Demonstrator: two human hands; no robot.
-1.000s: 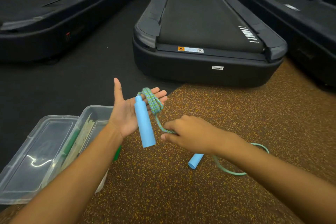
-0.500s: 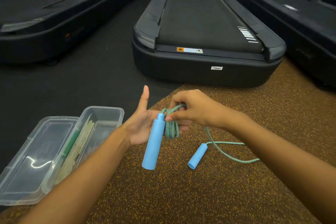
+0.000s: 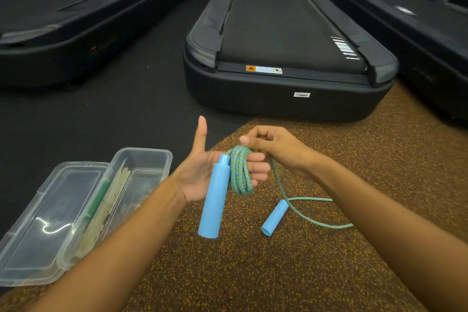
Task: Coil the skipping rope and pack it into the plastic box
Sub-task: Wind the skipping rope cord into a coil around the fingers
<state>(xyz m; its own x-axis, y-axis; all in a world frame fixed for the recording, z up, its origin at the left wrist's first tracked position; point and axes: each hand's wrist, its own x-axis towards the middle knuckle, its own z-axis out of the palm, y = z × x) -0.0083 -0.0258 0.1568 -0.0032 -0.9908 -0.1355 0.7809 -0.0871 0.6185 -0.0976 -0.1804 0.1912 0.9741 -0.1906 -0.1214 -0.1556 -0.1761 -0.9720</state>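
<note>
Left hand (image 3: 202,175): fingers curled in the rope (image 3: 239,172) coils, a spool; handle (image 3: 214,197) dangles.
Right hand (image 3: 273,147): pinches rope on top, feeding a turn.
Loose end: second handle (image 3: 274,218) on floor (image 3: 304,273) (more to wind).
Box (image 3: 141,157): open, left.

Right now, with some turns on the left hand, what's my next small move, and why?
Probably one more wrap: carry the right hand down round the fingers of the left hand. It pinches the skipping rope at the coil's top, and a loose length trails across the floor to the second handle, so packing into the open plastic box looks premature.
</note>
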